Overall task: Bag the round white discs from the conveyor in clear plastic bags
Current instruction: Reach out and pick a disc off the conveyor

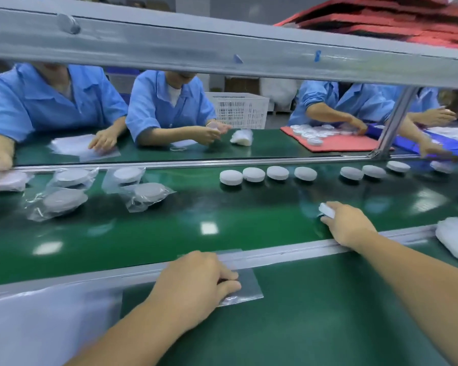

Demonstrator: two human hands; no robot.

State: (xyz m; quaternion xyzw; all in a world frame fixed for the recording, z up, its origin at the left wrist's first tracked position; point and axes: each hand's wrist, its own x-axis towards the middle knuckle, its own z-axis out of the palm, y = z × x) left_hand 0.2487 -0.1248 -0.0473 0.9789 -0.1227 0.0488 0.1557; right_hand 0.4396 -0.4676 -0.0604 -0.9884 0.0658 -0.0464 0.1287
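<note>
Right hand [349,225] is gripping a thick, round white disc [326,210] by its rim, holding it tilted on edge just above the green conveyor belt [169,228]. Left hand [193,283], fingers curled, is pinching a flat clear bag [246,291] lying on the near bench [315,313].

no legible text, labels or numbers

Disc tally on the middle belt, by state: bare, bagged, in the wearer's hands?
Bare discs on the belt: 9 (two at the right edge blurred or cut off)
Bagged discs: 5 (leftmost blurred)
In the right hand: 1 disc
In the left hand: 0 (it pinches an empty clear bag)
Total: 15
</note>
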